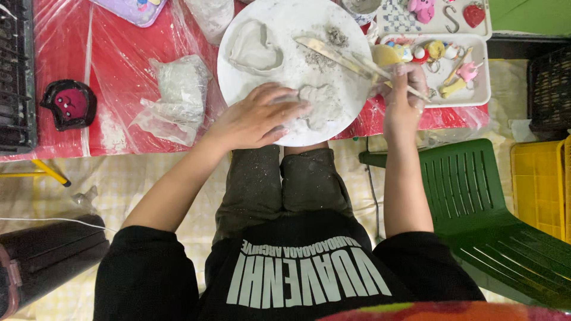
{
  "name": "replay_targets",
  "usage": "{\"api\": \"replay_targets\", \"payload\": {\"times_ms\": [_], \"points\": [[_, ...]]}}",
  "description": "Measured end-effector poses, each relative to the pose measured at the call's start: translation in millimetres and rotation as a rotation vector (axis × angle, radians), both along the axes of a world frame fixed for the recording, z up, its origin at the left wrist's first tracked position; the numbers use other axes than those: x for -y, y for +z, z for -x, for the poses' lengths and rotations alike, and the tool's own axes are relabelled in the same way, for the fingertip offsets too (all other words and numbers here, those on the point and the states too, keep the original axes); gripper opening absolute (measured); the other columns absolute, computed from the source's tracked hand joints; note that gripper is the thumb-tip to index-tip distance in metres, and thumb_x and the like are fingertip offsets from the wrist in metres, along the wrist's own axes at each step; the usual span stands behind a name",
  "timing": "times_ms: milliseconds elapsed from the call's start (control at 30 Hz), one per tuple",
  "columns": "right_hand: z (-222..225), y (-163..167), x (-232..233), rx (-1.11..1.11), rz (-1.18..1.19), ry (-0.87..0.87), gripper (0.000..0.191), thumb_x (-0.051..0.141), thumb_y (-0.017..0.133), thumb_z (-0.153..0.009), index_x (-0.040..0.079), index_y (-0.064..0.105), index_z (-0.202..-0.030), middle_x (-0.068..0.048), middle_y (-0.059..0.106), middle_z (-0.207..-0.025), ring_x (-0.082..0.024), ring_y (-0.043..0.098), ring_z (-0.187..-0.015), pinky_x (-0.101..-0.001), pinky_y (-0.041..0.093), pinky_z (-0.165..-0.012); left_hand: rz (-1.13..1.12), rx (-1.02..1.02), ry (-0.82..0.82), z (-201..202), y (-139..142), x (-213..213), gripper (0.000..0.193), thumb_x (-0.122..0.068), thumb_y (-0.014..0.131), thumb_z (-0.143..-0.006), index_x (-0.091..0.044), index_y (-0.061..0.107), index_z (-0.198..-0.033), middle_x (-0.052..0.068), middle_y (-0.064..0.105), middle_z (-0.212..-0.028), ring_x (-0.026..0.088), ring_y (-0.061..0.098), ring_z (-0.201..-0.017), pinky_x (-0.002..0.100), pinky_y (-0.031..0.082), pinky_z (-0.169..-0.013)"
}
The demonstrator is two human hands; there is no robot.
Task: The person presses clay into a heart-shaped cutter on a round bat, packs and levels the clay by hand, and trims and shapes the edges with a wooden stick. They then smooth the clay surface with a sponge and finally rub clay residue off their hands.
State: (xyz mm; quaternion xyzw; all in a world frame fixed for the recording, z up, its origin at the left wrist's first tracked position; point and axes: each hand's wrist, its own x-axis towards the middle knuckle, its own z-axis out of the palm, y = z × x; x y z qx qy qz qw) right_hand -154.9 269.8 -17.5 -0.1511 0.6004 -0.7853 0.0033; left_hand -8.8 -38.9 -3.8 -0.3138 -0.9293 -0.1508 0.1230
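A round white plate (285,24) rests on the red plastic-covered table (119,65). On it lie a heart-shaped grey clay piece (254,49), clay crumbs, and a grey clay figure (324,106) near the front rim. My left hand (256,119) lies flat on the plate's front edge, fingers touching the clay figure. My right hand (404,98) grips a wooden sculpting knife (339,56), whose blade reaches up-left over the plate.
A crumpled plastic bag of clay (175,95) lies left of the plate. A dark red-faced dish (70,104) sits further left. White trays (470,89) with small colourful figures stand at the right. A green plastic chair (476,202) and a yellow crate (538,184) are on the right.
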Motion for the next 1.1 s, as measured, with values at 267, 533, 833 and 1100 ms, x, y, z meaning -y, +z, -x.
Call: {"api": "replay_targets", "payload": {"times_ms": [267, 533, 833, 1100], "points": [[-22.5, 1.2, 22.2, -0.072, -0.070, 0.024, 0.017, 0.020, 0.051, -0.115, 0.006, 0.059, -0.112, -0.006, 0.064, -0.109, -0.015, 0.062, -0.086, -0.0351, 0.058, -0.076, -0.086, -0.050, -0.003, -4.1, 4.8, -1.2, 0.066, -0.038, 0.063, -0.103, -0.021, 0.036, -0.161, 0.005, 0.052, -0.152, 0.025, 0.042, -0.148, 0.053, 0.023, -0.130], [-84.7, 9.0, 33.2, -0.814, -0.676, 0.156, 0.013, 0.022, 0.053, -0.109, 0.010, 0.058, -0.106, -0.012, 0.070, -0.131, -0.036, 0.059, -0.137, -0.0556, 0.034, -0.121, -0.108, -0.077, 0.019, -5.8, 2.2, -4.8, 0.068, -0.034, 0.068, -0.098, -0.020, 0.039, -0.157, 0.003, 0.055, -0.147, 0.023, 0.047, -0.146, 0.052, 0.027, -0.128], [-115.8, 31.0, 50.9, -0.947, -1.012, 0.103, 0.030, 0.018, 0.072, -0.090, 0.004, 0.057, -0.110, -0.009, 0.070, -0.137, -0.038, 0.044, -0.142, -0.0641, 0.021, -0.120, -0.575, 0.111, 0.252, -10.8, 8.8, -19.6, 0.093, -0.026, 0.089, -0.084, -0.015, 0.032, -0.157, 0.005, 0.063, -0.132, 0.028, 0.058, -0.128, 0.042, 0.048, -0.113], [-92.3, 30.6, 45.6, -0.906, -0.945, 0.157, 0.032, 0.016, 0.074, -0.090, 0.003, 0.049, -0.106, -0.007, 0.069, -0.138, -0.044, 0.043, -0.143, -0.0626, 0.017, -0.122, -0.517, -0.015, 0.316, 2.6, 5.5, -31.5, 0.106, -0.034, 0.095, -0.071, -0.016, 0.034, -0.155, 0.000, 0.074, -0.114, 0.024, 0.065, -0.113, 0.046, 0.043, -0.111]]}}
